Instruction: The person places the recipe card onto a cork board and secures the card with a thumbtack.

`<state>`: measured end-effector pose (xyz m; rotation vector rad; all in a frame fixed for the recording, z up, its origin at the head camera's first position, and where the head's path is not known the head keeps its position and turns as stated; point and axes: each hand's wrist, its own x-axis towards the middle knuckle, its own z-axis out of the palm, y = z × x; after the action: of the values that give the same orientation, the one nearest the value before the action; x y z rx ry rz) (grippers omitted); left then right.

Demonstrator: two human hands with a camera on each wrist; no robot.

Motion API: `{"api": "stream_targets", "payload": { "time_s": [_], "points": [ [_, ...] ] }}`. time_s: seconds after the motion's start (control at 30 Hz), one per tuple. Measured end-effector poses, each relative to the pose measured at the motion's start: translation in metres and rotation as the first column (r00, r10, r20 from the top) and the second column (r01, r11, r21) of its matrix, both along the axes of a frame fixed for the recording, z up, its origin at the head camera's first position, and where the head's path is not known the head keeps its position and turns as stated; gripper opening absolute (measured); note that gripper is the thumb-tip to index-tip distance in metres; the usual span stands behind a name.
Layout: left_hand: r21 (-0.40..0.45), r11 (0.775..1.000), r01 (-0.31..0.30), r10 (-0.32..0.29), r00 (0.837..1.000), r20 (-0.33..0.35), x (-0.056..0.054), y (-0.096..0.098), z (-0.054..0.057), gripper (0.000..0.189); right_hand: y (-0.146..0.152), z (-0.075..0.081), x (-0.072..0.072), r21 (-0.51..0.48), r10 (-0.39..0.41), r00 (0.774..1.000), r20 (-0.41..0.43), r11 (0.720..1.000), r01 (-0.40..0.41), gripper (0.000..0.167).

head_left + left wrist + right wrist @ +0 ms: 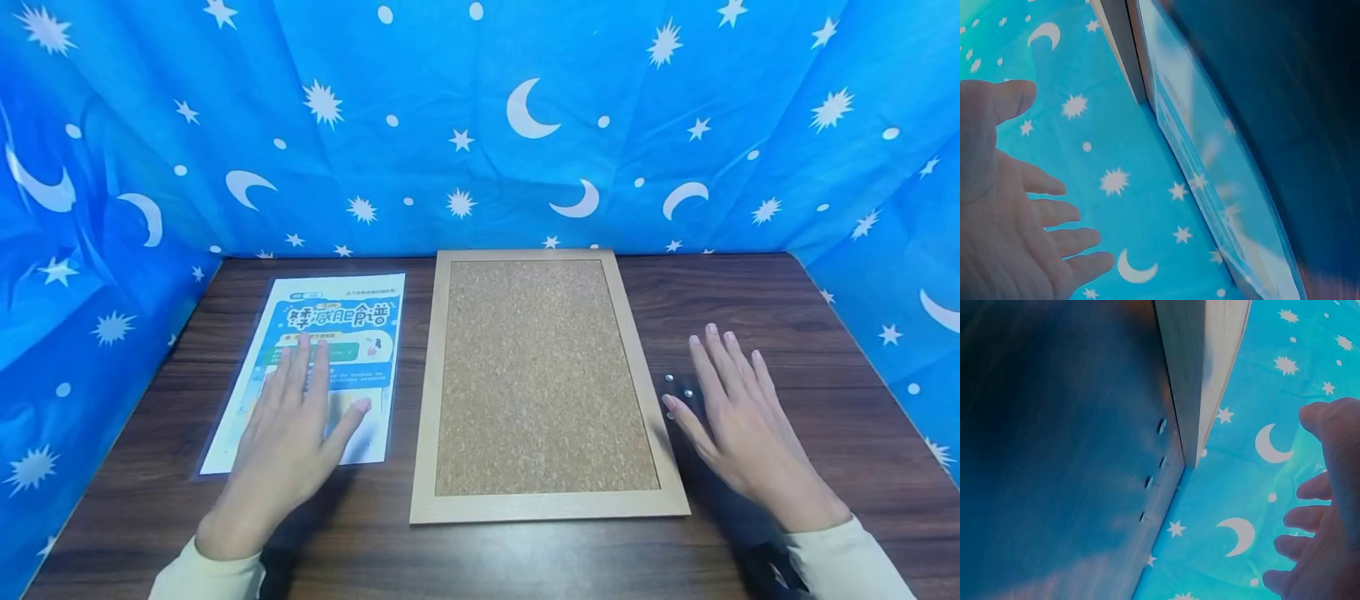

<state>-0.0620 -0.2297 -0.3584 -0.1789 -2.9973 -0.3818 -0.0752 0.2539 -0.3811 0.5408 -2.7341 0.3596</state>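
Note:
My left hand (288, 442), palm down with straight, spread fingers, hovers over a glossy printed sheet (360, 375) in blue and white at the left of the table. It covers the sheet's lower left part. A cork board (543, 375) in a pale wooden frame lies flat in the middle. To its right, several silver thumbtacks (688, 392) lie close to the thumb of my right hand (750, 442). That hand also has its fingers extended and holds nothing. In the right wrist view the thumbtacks (1149, 483) rest on their heads, points up.
Dark wood-grain table (757, 287) under everything. A blue curtain (465, 125) with white moons and stars closes off the back and both sides. The frame's far edge reaches the table's back edge.

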Motion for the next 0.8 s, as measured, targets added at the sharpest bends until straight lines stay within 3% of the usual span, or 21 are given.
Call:
{"api": "stream_targets", "payload": {
  "time_s": [0.23,0.53,0.8],
  "points": [
    [0.044,0.996,-0.075,0.071,0.993,0.093,-0.009,-0.025,0.0,0.092,0.012,-0.003,-0.006,-0.047,-0.023,0.999,0.021,0.999,0.024,0.075],
    [0.07,0.984,-0.163,0.143,0.961,0.235,-0.023,-0.064,-0.002,0.105,0.028,-0.014,-0.021,-0.094,-0.033,0.998,0.057,0.995,0.038,0.069],
    [0.066,0.958,-0.278,0.24,0.908,0.343,-0.033,-0.09,-0.003,0.114,0.037,-0.021,-0.031,-0.111,-0.105,0.979,0.177,0.986,0.126,0.06]
  ]
}}
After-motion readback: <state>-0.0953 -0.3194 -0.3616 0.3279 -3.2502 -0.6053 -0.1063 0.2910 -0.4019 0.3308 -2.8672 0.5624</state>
